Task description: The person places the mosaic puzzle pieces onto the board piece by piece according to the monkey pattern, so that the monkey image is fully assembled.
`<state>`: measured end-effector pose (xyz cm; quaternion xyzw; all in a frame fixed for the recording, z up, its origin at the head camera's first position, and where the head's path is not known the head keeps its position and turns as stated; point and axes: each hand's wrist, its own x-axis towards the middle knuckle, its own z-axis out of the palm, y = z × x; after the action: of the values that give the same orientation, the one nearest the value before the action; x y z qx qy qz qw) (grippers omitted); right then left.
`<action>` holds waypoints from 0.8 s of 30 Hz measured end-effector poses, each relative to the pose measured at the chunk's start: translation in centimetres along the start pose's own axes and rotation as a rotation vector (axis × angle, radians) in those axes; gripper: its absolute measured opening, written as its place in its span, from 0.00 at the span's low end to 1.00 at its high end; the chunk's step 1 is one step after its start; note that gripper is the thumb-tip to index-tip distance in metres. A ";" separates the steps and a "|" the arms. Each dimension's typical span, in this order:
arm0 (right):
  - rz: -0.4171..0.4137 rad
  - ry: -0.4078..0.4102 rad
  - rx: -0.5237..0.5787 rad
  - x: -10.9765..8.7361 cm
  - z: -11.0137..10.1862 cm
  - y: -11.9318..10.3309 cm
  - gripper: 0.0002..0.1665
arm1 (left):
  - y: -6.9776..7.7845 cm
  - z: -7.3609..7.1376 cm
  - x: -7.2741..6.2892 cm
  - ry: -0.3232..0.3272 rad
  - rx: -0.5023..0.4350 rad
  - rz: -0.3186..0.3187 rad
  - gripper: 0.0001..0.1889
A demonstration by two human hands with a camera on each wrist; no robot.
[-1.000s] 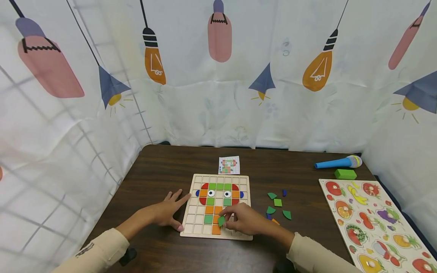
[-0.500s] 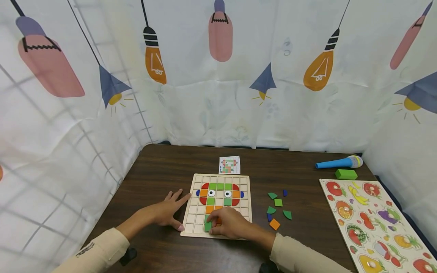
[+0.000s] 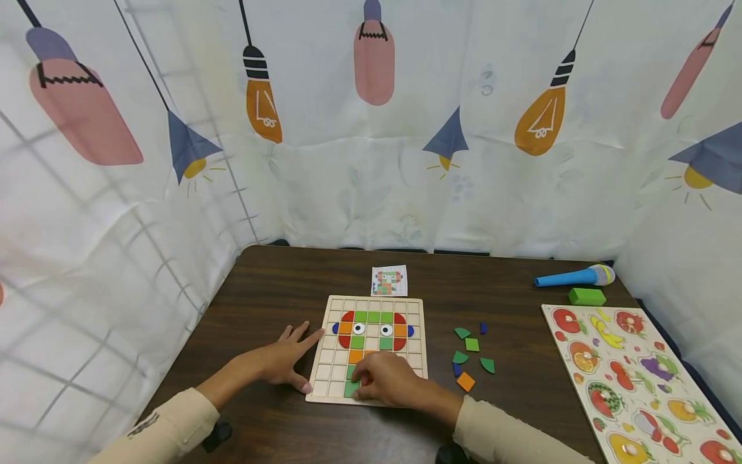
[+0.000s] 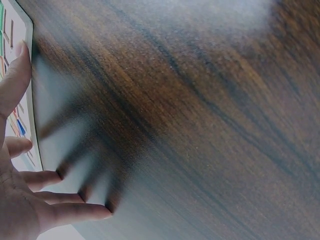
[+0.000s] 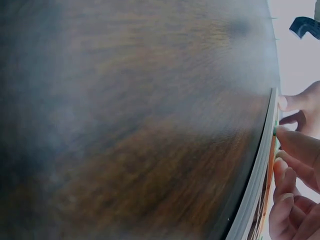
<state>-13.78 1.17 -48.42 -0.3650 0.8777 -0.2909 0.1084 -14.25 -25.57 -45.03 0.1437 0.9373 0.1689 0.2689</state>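
A wooden grid board (image 3: 333, 372) lies on the table, its colored tiles forming a figure with two eye pieces. My left hand (image 3: 284, 362) is spread beside the board, thumb and index finger touching its left edge; in the left wrist view the other fingertips rest on the table. With curled fingers my right hand (image 3: 390, 379) pinches a green square tile (image 3: 351, 389) in the lower row of the board. It covers part of the orange tiles. In the right wrist view, the thumb and fingers of the right hand (image 5: 300, 165) meet at the board's edge.
Right of the board lie loose pieces: green quarter-rounds (image 3: 487, 365), a green square (image 3: 472, 345), an orange square (image 3: 466, 381) and blue pieces (image 3: 483, 328). A pattern card (image 3: 389, 281) lies behind the board. Farther right are a toy microphone (image 3: 574, 276), a green block (image 3: 587, 296) and a fruit puzzle board (image 3: 637, 380).
My right hand has moved left and slightly down across the board, bringing the green tile to the lower row. The left hand has stayed in place.
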 end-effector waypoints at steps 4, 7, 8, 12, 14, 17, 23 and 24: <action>-0.021 0.004 -0.030 0.1 0.0 -0.2 0.09 | 0.0 0.0 -0.1 0.000 0.001 0.002 0.59; -0.025 0.006 -0.042 0.1 0.0 -0.2 0.10 | 0.0 0.0 -0.1 0.000 0.000 0.003 0.59; -0.024 0.007 -0.045 0.1 0.0 -0.2 0.09 | 0.1 0.0 -0.1 0.000 0.002 0.003 0.59; -0.024 0.010 -0.053 0.1 -0.1 -0.1 0.09 | 0.1 0.0 -0.1 0.004 0.005 0.002 0.59; -0.025 0.012 -0.058 0.1 -0.1 -0.1 0.09 | 0.1 -0.1 -0.1 0.005 0.007 0.001 0.59; -0.033 0.016 -0.064 0.0 -0.1 0.0 0.09 | 0.2 -0.1 -0.1 0.005 0.006 -0.001 0.59; -0.071 0.013 -0.095 -0.1 -0.3 0.2 0.09 | 0.1 0.0 0.0 0.005 0.009 -0.007 0.59; -0.074 0.006 -0.095 -0.1 -0.4 0.2 0.10 | 0.1 0.0 0.0 0.004 0.010 -0.007 0.59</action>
<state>-14.00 1.54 -48.25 -0.4010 0.8767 -0.2539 0.0778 -14.22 -25.51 -44.98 0.1414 0.9392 0.1637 0.2667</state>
